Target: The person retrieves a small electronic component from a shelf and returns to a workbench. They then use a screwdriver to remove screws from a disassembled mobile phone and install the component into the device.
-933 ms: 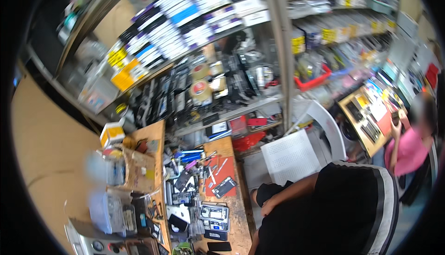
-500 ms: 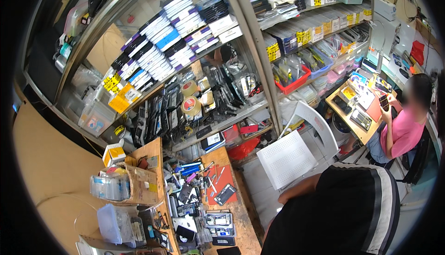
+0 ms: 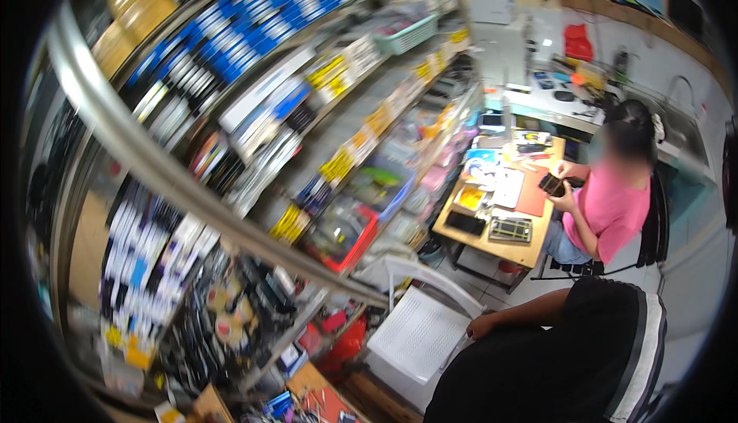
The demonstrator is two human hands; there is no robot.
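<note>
Metal-framed shelving [image 3: 192, 200] at left, wooden bench [image 3: 511, 250] at centre right, pale tiled floor [image 3: 530, 291] beneath, white far wall [image 3: 600, 25], wooden ledge [image 3: 653, 27] fixed above, steel sink [image 3: 684, 125] at upper right

The right forearm [image 3: 530, 316] is showing bare from a short black sleeve [image 3: 603, 300], with a pale stripe [image 3: 644, 346] running along the sleeve's outer side. The forearm is pointing leftward and sloping slightly down toward the wrist, while the right hand [image 3: 483, 326] is lying in front of the black-clad torso [image 3: 515, 381] (blur is hiding how the fingers [image 3: 471, 332] are curling).
</note>
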